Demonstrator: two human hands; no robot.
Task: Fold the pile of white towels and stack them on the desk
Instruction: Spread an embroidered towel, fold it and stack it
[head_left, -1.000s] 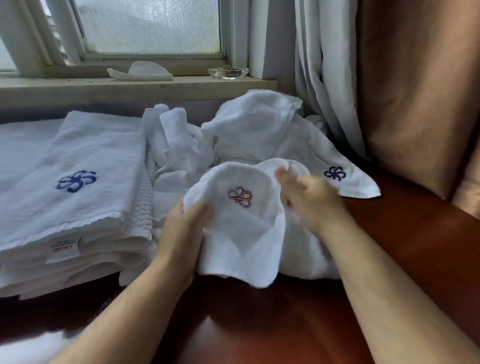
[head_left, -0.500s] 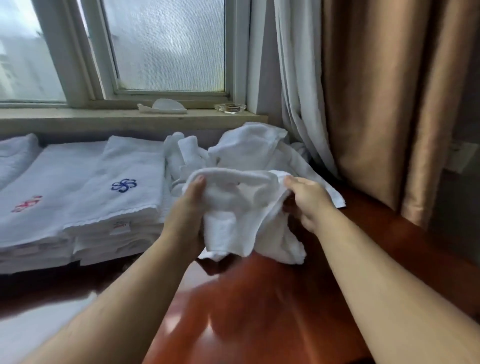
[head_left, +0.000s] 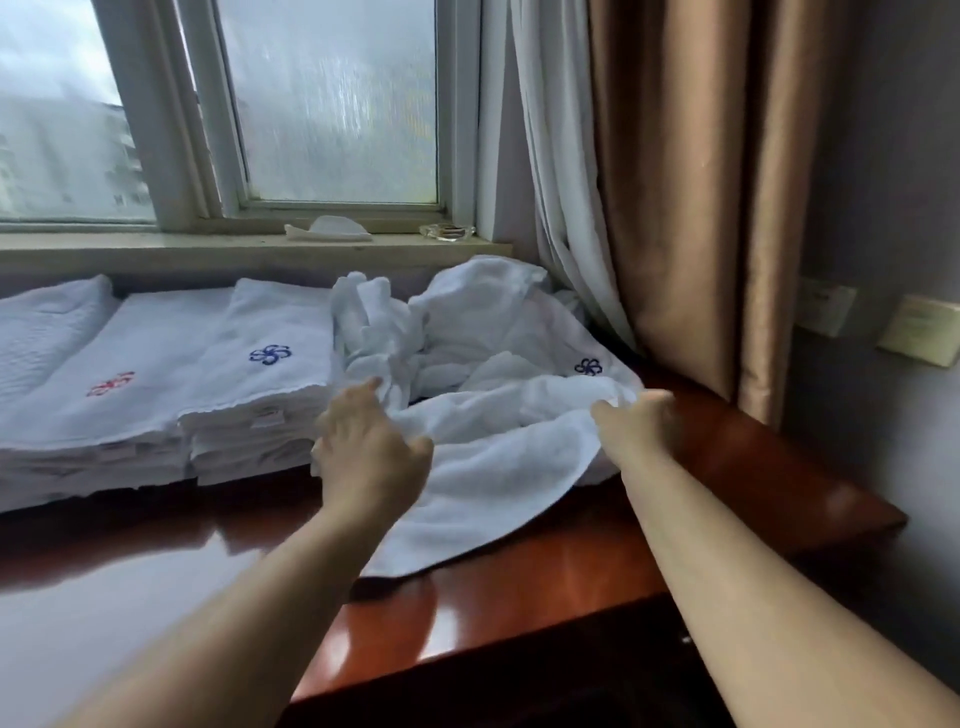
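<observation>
Head view: a towel (head_left: 498, 467) was seen stretched between the two hands over the right part of the surface (head_left: 519, 597).
Left hand (head_left: 369, 457): it was curled onto the towel's left edge with the thumb laid over the cloth. The fingertips were partly hidden, so the grip was judged rather than plainly seen.
Right hand (head_left: 636, 415): it was closed on the towel's right corner, near the curtain (head_left: 675, 208).
Towel's axis: the long axis ran left to right across the body. The far edge was held up between the hands, and the rest was draped toward the person with its near hem lying on the surface.
Pile (head_left: 467, 322): the unfolded towels were heaped just behind the held towel, toward the sill, and appeared to touch it.
Stacks (head_left: 260, 374): the folded towels were set left of the pile, just beside the left hand and well apart from the right.
Nearer hand: the left hand was nearer the stacks, and both hands were about equally near the pile.
Coming move: the towel was judged not yet laid flat. A pull toward the person, with the far edge kept taut, was thought to be needed before any fold.
</observation>
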